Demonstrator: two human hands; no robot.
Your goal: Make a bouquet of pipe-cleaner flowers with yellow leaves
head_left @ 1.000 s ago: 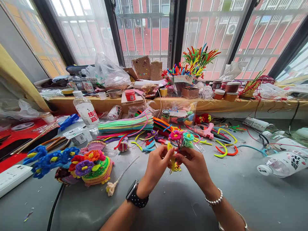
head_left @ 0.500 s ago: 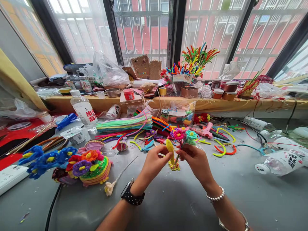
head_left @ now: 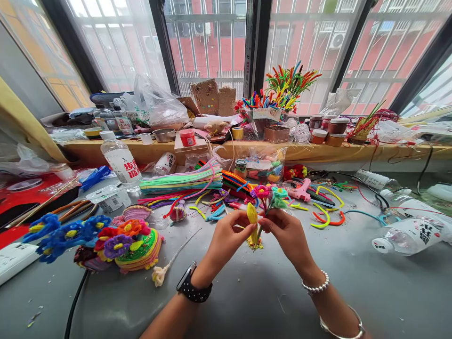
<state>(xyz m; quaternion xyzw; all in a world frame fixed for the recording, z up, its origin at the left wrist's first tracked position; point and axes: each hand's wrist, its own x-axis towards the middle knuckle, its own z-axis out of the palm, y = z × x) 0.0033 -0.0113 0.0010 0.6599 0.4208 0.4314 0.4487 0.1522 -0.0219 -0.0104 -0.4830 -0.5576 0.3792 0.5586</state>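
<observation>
Between thumb and fingers, my left hand (head_left: 233,238) pinches a yellow fuzzy leaf shape (head_left: 252,216), which stands upright. My right hand (head_left: 285,231) is closed on the stems of a small bunch of fuzzy flowers, with a pink flower (head_left: 262,191) and a mint-green flower (head_left: 278,197) at the top. The leaf shape is close beside the stems; whether they touch is hard to tell. Below the hands, partly hidden, a yellow and red fuzzy piece (head_left: 254,243) lies on the grey table (head_left: 254,301).
Blue fuzzy flowers (head_left: 70,235) and a colourful round piece (head_left: 139,254) sit at left, near a cream flower (head_left: 159,275). Behind are pipe cleaners (head_left: 183,181), a pink glue gun (head_left: 301,190) and an upright bottle (head_left: 120,160). Another bottle (head_left: 409,236) lies at right.
The yellow leaf shape has moved slightly right and down, closer to the stems. The flower tops have shifted a little. The whole view has moved slightly.
</observation>
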